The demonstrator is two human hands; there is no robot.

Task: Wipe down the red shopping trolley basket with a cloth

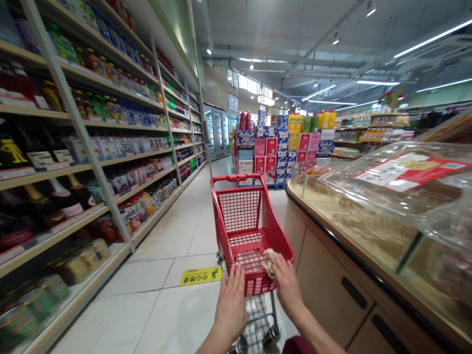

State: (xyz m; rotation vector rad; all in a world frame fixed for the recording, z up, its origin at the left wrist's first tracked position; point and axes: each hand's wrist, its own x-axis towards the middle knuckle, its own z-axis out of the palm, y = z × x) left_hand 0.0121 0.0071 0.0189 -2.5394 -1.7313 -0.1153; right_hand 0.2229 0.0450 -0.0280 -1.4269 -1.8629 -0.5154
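A red plastic shopping cart [245,211] stands right in front of me, its upper basket holding nothing that I can see. My left hand [232,300] lies with fingers stretched out at the basket's near left edge. At the near right of the rim, my right hand [285,282] has its fingers closed over a crumpled off-white cloth [270,260], which rests against the edge of the basket. Below the basket, a wire lower rack [258,317] and dark wheels show between my arms.
Tall shelves [121,164] of bottles and cans run along the left. To the right, a wooden counter [328,265] carries clear plastic food boxes [398,172]. Stacked drink cartons [265,155] stand ahead. A yellow warning sticker [200,276] is on the tiled floor [147,295].
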